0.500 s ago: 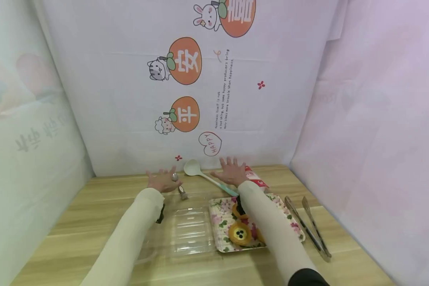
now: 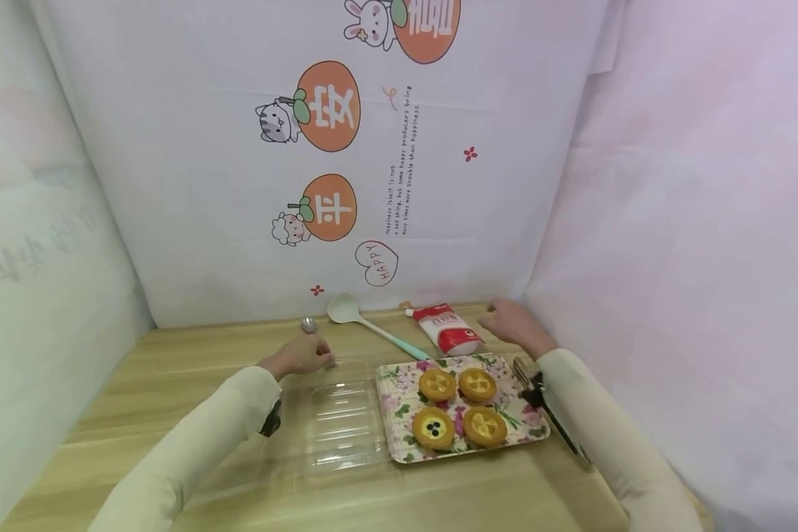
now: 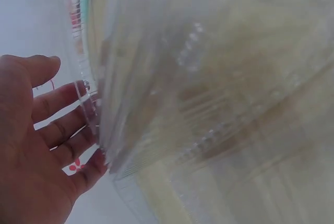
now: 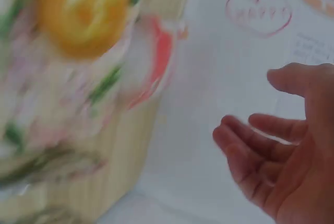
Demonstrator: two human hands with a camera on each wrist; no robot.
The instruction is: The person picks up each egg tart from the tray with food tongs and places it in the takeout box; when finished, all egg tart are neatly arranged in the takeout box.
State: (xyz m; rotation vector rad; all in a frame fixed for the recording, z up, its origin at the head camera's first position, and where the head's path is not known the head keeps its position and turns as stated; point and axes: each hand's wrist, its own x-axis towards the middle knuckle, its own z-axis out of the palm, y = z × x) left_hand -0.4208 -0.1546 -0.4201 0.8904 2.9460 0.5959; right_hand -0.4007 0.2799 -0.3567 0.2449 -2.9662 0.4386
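Observation:
My left hand [image 2: 299,355] is at the back edge of a clear plastic container [image 2: 346,425]. In the left wrist view its fingers [image 3: 68,125] reach to the container's edge, and the thumb stands apart from it. A small spoon [image 2: 309,325] lies just beyond this hand, its handle partly hidden. Over the back right of the table, my right hand [image 2: 515,325] holds nothing, its fingers loosely bent. Near it are a red and white pouch [image 2: 447,325] and metal tongs [image 2: 522,372], partly covered by the right forearm.
A flowered tray [image 2: 399,399] right of the container bears several round tarts [image 2: 434,428], one topped with dark berries. A white ladle [image 2: 344,308] with a mint handle lies behind. Printed cloth walls [image 2: 505,222] rise at the back and sides of the wooden table.
My right hand has swung right from above the ladle and pouch, uncovering the pouch and tarts. The left hand has lowered towards the container, its spread fingers now drawn together. The view has shifted slightly.

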